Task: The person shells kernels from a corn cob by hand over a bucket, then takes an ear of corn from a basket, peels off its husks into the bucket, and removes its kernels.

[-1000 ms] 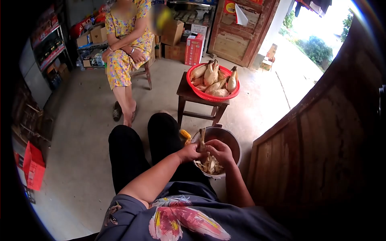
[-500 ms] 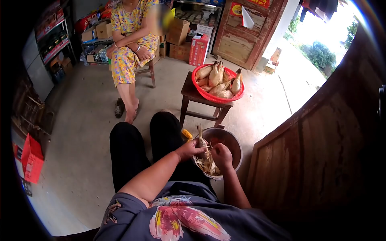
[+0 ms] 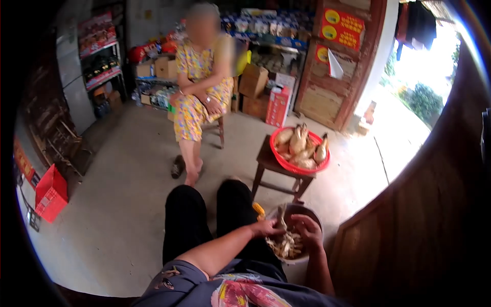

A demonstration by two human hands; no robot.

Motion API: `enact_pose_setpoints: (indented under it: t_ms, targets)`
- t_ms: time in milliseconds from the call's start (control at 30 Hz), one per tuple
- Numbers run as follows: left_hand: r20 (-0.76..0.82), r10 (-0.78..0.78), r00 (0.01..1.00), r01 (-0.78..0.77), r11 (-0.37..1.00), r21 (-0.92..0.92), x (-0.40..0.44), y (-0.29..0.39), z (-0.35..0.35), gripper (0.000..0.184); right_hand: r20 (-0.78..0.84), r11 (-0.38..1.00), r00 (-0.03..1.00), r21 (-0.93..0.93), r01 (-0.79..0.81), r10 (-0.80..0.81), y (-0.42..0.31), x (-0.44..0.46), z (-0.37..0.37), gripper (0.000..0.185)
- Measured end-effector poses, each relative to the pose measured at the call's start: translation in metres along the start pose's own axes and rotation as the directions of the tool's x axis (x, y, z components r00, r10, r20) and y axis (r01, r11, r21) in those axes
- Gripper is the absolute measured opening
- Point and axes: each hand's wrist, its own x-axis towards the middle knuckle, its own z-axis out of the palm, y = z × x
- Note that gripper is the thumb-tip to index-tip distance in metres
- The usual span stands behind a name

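My left hand [image 3: 267,228] is closed round an ear of corn in its husk [image 3: 281,216], held upright over a metal basin [image 3: 318,220]. To its right my right hand [image 3: 308,231] is raised over the basin with its fingers apart, and nothing shows in it. Loose pale husks [image 3: 287,246] lie in the basin below both hands. Beside the basin's left rim a bare yellow corn cob [image 3: 259,210] is partly visible. Beyond the basin, a red plastic basket [image 3: 291,166] with several husked ears [image 3: 298,140] rests on a wooden stool [image 3: 266,157].
A person [image 3: 202,102] in patterned clothes sits on a stool beyond my knees. Shelves [image 3: 102,77] and cardboard boxes [image 3: 253,81] line the back. A wooden door panel [image 3: 388,235] stands close on the right. A red box [image 3: 51,194] is on the floor at left.
The view has tilted upward and shifted left, so the scene sits lower and further right. My right hand has gone from closed fingers near the corn to spread fingers apart from it.
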Motion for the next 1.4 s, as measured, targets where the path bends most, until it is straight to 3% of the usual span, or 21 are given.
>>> enact_pose_setpoints:
  t_ms: [67, 100, 133, 200, 333, 367, 667, 733, 800, 833, 933, 967, 1033, 1067, 1100, 1133, 1167, 1200, 1267, 1300, 1400]
  targets:
    - [-0.062, 0.02, 0.998, -0.012, 0.993, 0.12, 0.008, -0.009, -0.001, 0.074, 0.082, 0.971, 0.985, -0.173, 0.164, -0.152, 0.026, 0.01, 0.003, 0.022]
    - [-0.004, 0.054, 0.999, -0.054, 0.996, -0.073, 0.009, -0.015, 0.001, 0.071, 0.164, 0.872, 0.966, -0.419, 0.253, -0.202, 0.031, 0.015, 0.006, 0.024]
    - [0.037, 0.048, 0.998, -0.045, 0.996, -0.074, 0.016, -0.022, -0.004, 0.057, 0.237, 0.7, 0.943, -0.632, 0.332, -0.233, 0.032, 0.014, 0.005, 0.026]
    - [0.058, 0.001, 0.998, 0.007, 0.991, -0.134, 0.028, -0.037, -0.009, 0.061, 0.135, 0.713, 0.982, -0.675, 0.19, -0.134, 0.037, 0.006, 0.012, 0.013]
    - [0.039, 0.145, 0.989, -0.146, 0.989, 0.03, 0.037, -0.042, -0.011, 0.065, 0.1, 0.5, 0.976, -0.846, 0.186, -0.193, 0.029, -0.009, 0.017, 0.019]
    - [-0.018, 0.069, 0.997, -0.067, 0.991, 0.118, 0.023, -0.026, -0.009, 0.07, 0.107, 0.519, 0.979, -0.835, 0.184, -0.175, 0.025, -0.009, 0.014, 0.019]
    - [-0.1, 0.035, 0.994, -0.036, 0.999, -0.008, 0.018, -0.022, -0.009, 0.078, 0.097, 0.705, 0.99, -0.696, 0.14, -0.101, 0.009, -0.021, 0.005, 0.014]
    - [-0.105, -0.034, 0.994, 0.002, 0.957, -0.29, 0.028, -0.031, -0.011, 0.064, 0.084, 0.672, 0.987, -0.724, 0.154, -0.135, 0.035, -0.016, -0.008, 0.013]
    - [-0.137, 0.01, 0.991, -0.04, 0.976, -0.216, 0.034, -0.039, -0.014, 0.06, -0.019, 0.612, 0.999, -0.791, 0.01, -0.04, 0.076, -0.011, -0.03, 0.013]
    - [-0.106, -0.009, 0.994, -0.018, 0.968, -0.249, 0.023, -0.026, -0.012, 0.06, 0.049, 0.497, 0.979, -0.856, 0.144, -0.2, 0.076, -0.016, -0.033, 0.014]
    - [-0.12, 0.036, 0.992, -0.071, 0.948, -0.309, 0.028, -0.035, -0.008, 0.065, 0.114, 0.306, 0.993, -0.944, 0.12, -0.038, 0.119, -0.016, -0.063, 0.015]
    - [-0.146, 0.039, 0.988, -0.078, 0.958, -0.276, 0.025, -0.031, -0.008, 0.064, 0.111, 0.308, 0.993, -0.944, 0.114, -0.029, 0.152, -0.016, -0.081, 0.015]
    - [-0.151, 0.019, 0.988, -0.056, 0.969, -0.24, 0.021, -0.025, -0.008, 0.062, 0.052, 0.724, 0.986, -0.685, -0.078, 0.156, 0.22, -0.006, -0.115, 0.025]
    - [-0.145, 0.012, 0.989, -0.047, 0.968, -0.245, 0.024, -0.03, -0.008, 0.062, 0.144, 0.922, 0.964, -0.353, -0.161, 0.223, 0.222, 0.008, -0.113, 0.028]
    - [-0.135, 0.071, 0.988, -0.098, 0.973, -0.209, 0.027, -0.035, -0.01, 0.06, 0.249, 0.964, 0.936, 0.029, -0.263, 0.248, 0.223, 0.016, -0.115, 0.037]
    - [-0.121, 0.128, 0.984, -0.148, 0.974, -0.174, 0.032, -0.042, -0.011, 0.059, 0.339, 0.906, 0.936, -0.418, 0.058, 0.096, 0.215, 0.019, -0.12, 0.056]
    - [-0.133, 0.172, 0.976, -0.19, 0.973, -0.134, 0.039, -0.05, -0.012, 0.06, 0.123, 0.897, 0.981, -0.434, -0.084, 0.152, 0.078, -0.013, -0.039, 0.061]
    - [-0.108, 0.157, 0.982, -0.167, 0.982, -0.092, 0.038, -0.049, -0.012, 0.062, 0.163, 0.992, 0.986, -0.129, -0.008, 0.029, 0.081, -0.005, -0.036, 0.062]
    - [-0.101, 0.026, 0.995, -0.024, 0.999, 0.021, 0.001, -0.003, -0.002, 0.054, 0.236, 0.96, 0.969, -0.281, -0.009, 0.078, 0.021, -0.009, -0.002, 0.055]
    - [-0.072, -0.028, 0.997, 0.029, 1.0, 0.01, -0.015, 0.016, 0.002, 0.066, 0.227, 0.959, 0.97, -0.282, -0.021, 0.088, 0.032, -0.009, -0.001, 0.055]
    - [-0.074, 0.054, 0.996, -0.048, 0.995, 0.082, 0.001, -0.005, -0.005, 0.073, 0.233, 0.897, 0.973, -0.43, 0.107, -0.005, 0.052, 0.001, 0.003, 0.035]
